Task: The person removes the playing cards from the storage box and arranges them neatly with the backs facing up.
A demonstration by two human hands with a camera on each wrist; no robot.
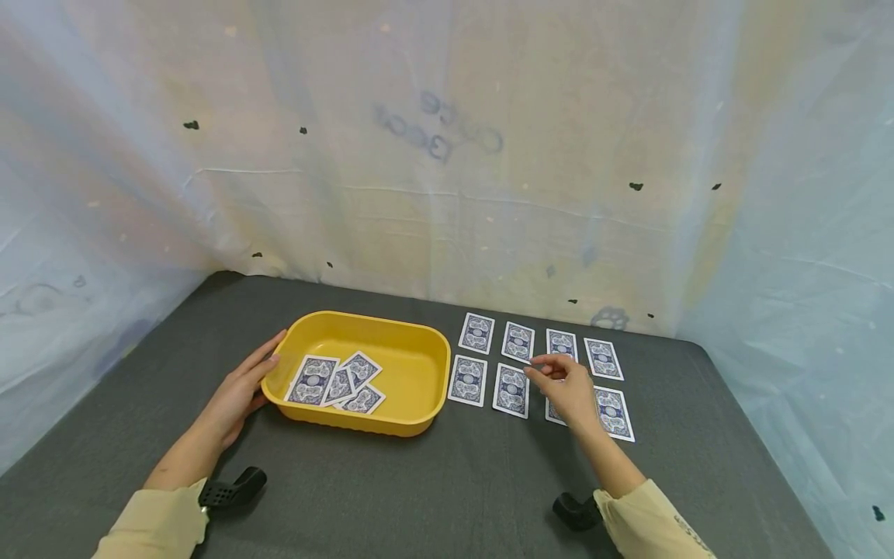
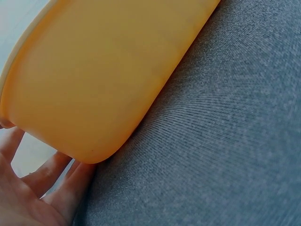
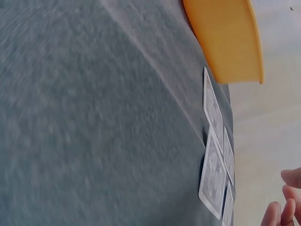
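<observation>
At the left end of a yellow tray [image 1: 412, 419], my left hand [image 1: 240, 388] touches the rim and outer wall with extended fingers. In the left wrist view those fingers [image 2: 49, 172] lie spread against the tray's outside. Several playing cards [image 1: 312, 380] lie overlapping in the tray's left half, blue patterned backs up. My right hand [image 1: 566, 388] hovers over two rows of similar playing cards [image 1: 511, 390] right of the tray, covering part of some. Its fingers are loosely bent, with a gap between thumb and fingertips in the right wrist view and nothing seen between them.
The dark grey cloth-covered table [image 1: 391, 497] extends on both sides of the tray. A pale translucent sheet [image 1: 433, 155] hangs behind the table's far edge and along its sides. Black wrist devices [image 1: 233, 489] sit at both sleeve ends.
</observation>
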